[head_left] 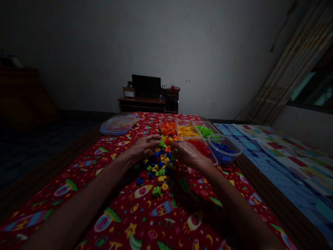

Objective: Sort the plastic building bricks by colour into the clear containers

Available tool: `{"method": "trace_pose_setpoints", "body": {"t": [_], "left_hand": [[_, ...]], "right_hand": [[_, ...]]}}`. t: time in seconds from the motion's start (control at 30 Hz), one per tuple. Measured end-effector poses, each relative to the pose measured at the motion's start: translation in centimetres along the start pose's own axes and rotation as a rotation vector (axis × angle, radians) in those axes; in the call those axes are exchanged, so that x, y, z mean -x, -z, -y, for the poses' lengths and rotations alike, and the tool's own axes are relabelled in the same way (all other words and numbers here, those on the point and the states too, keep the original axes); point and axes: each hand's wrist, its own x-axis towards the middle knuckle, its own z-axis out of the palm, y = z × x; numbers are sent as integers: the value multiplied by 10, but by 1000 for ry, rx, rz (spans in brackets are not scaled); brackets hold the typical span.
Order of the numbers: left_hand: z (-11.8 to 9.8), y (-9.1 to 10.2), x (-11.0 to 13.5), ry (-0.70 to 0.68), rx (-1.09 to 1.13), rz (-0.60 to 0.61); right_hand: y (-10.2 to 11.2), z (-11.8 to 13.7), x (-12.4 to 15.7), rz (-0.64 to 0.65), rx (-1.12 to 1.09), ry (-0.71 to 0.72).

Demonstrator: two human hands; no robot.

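Observation:
A loose pile of toy building bricks [161,162] in blue, yellow, green, orange and red lies on the patterned red tablecloth [145,211]. My left hand [144,146] is at the pile's left edge, its fingers stretched out over the bricks, with nothing visible in it. At the right side of the pile is my right hand [187,152], its fingers curled down and closed. Its fingertips are mostly hidden, with bits of blue and green showing beside them, so what it holds is unclear. A light green brick [156,191] sits at the near end of the pile.
Behind my right hand, a clear divided tray [217,160] holds orange, yellow, green and red bricks in separate compartments. A clear round tub [238,150] of blue bricks adjoins it. Stacked clear lids [118,125] lie at the table's far left. A bed [281,163] flanks the right side.

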Motion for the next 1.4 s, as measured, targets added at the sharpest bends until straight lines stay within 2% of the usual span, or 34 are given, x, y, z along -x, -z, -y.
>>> {"method": "trace_pose_setpoints", "body": {"t": [0.1,0.17,0.37,0.6,0.73,0.8,0.93,1.03,1.2,1.3,1.4], "left_hand": [[-1,-11,2,9,56,8],[0,-15,3,-19,26,-11],[1,-16,2,-282,-384,-190],[3,-18,0,-212,23,-188],[7,-25,3,-157,66,-112],[6,-30,7,-99,41,-93],[4,-36,14,-14,-88,-90],[6,-38,16,-12,-118,-97],[7,-40,15,-30,-134,-82],[3,-35,10,-22,-96,-52],[-5,-25,4,-92,-39,-92]], "right_hand": [[-7,-8,-10,-179,-224,-50],[-17,-11,-18,-239,-376,-94],[-35,-15,-31,-226,-649,-190],[-28,-2,-32,-152,-836,-229],[-31,3,-32,-239,-795,-243],[-33,3,-30,-258,-712,-162],[-35,2,-26,-206,-535,9],[-37,0,-26,-210,-507,-7],[-37,1,-28,-226,-588,12],[-29,-3,-28,-237,-571,-39],[-11,-26,-28,-306,-546,-141]]}}
